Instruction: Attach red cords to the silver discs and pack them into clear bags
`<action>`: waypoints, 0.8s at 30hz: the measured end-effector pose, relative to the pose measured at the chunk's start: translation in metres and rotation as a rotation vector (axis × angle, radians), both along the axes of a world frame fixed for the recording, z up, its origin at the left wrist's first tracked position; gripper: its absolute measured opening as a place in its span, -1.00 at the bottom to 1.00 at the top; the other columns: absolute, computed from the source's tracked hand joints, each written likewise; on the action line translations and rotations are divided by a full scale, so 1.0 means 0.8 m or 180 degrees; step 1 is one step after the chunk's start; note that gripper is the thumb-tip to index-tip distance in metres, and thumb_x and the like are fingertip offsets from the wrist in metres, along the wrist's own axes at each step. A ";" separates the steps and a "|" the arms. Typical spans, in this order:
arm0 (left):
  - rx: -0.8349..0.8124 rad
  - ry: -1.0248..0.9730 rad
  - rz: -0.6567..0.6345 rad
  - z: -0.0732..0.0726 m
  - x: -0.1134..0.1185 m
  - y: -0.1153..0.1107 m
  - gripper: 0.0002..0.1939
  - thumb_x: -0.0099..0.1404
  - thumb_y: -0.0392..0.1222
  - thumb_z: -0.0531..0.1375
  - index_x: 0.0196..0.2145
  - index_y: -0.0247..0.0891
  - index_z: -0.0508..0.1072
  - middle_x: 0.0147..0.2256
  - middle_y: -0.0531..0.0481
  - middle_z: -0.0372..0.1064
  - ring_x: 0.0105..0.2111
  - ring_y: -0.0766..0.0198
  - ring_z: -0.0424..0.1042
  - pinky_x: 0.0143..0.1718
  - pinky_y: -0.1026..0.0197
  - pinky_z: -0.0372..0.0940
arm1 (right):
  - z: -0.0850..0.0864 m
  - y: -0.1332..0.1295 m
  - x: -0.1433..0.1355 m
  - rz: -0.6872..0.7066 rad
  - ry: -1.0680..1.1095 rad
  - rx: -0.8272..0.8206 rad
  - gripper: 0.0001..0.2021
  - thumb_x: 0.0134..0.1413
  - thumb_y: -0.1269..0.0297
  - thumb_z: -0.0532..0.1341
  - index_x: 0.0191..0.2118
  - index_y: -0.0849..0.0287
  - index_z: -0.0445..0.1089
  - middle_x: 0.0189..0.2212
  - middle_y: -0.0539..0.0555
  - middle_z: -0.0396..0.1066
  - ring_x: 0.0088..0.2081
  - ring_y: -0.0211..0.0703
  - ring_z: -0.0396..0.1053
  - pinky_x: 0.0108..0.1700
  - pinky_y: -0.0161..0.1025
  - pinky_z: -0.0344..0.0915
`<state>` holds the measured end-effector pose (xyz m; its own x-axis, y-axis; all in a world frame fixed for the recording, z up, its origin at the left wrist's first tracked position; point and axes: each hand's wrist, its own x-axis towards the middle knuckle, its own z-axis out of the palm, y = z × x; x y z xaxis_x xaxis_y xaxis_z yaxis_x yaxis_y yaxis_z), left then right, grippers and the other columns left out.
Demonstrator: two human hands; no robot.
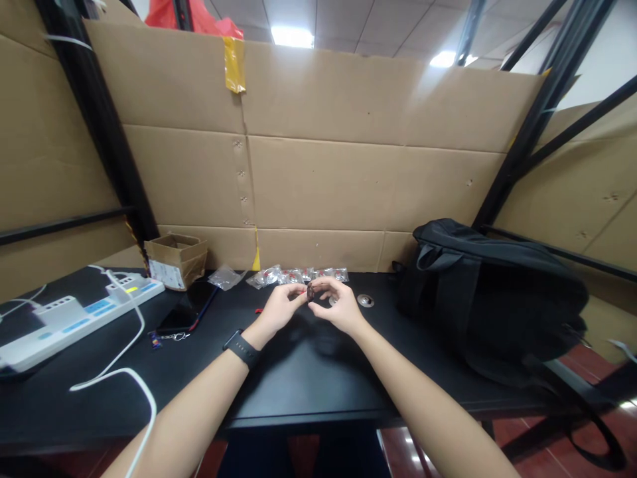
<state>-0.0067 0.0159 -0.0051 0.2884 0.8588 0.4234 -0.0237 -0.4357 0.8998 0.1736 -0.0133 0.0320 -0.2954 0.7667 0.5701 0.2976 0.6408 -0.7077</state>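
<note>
- Dark disc (pixel 310 293): held above the table (pixel 298 378), between the fingertips of both hands, seen nearly edge-on.
- Left hand (pixel 283 307): fingertips pinched on its left edge.
- Right hand (pixel 342 307): thumb and forefinger closed on its right side, thumb below.
- Disc's face turned away; surface detail probably too small to read.
- Ring (pixel 365 301) near right hand; packets (pixel 298 275) behind, partly hidden by the hands.
</note>
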 end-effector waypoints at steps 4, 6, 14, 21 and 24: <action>0.0233 0.0110 -0.0026 -0.002 0.004 -0.001 -0.69 0.28 0.02 0.24 -0.25 -0.31 0.55 -0.25 -0.09 0.55 -0.22 0.15 0.47 -0.10 0.17 0.31 | -0.001 0.000 -0.001 0.0040 0.0107 -0.0081 -0.63 -0.08 0.34 0.35 -0.07 0.08 0.41 -0.15 0.09 0.51 -0.11 -0.05 0.50 -0.20 -0.21 0.43; 0.0237 0.0068 -0.0028 -0.001 0.005 -0.002 -0.67 0.30 0.04 0.22 -0.23 -0.31 0.54 -0.24 -0.09 0.54 -0.21 0.15 0.46 -0.09 0.18 0.30 | -0.001 0.001 -0.001 0.0048 0.0130 -0.0101 -0.63 -0.09 0.34 0.36 -0.08 0.08 0.42 -0.15 0.09 0.51 -0.12 -0.06 0.50 -0.20 -0.22 0.42; -0.0104 -0.0335 -0.0166 -0.005 0.009 -0.006 -0.63 0.32 0.07 0.20 -0.15 -0.30 0.52 -0.17 -0.12 0.51 -0.14 0.12 0.44 -0.05 0.15 0.28 | -0.004 0.002 -0.001 0.0016 0.0157 -0.0078 -0.61 -0.10 0.31 0.38 -0.07 0.10 0.41 -0.13 0.11 0.50 -0.10 -0.06 0.49 -0.19 -0.23 0.42; 0.0298 -0.0013 0.0190 -0.007 0.007 -0.001 -0.76 0.32 -0.04 0.20 -0.25 -0.27 0.51 -0.25 -0.08 0.48 -0.18 0.14 0.43 -0.05 0.13 0.27 | -0.003 0.001 -0.002 -0.0002 0.0287 -0.0226 -0.61 -0.10 0.26 0.41 -0.10 0.10 0.40 -0.13 0.12 0.51 -0.14 -0.05 0.53 -0.20 -0.21 0.42; 0.0713 0.0181 0.0601 -0.001 0.006 -0.004 -0.84 0.31 -0.11 0.21 -0.32 -0.25 0.49 -0.27 -0.05 0.44 -0.18 0.16 0.41 -0.04 0.13 0.25 | -0.001 0.000 -0.002 0.0087 0.0529 -0.0475 -0.60 -0.09 0.22 0.42 -0.10 0.11 0.38 -0.12 0.14 0.51 -0.17 -0.05 0.54 -0.21 -0.21 0.44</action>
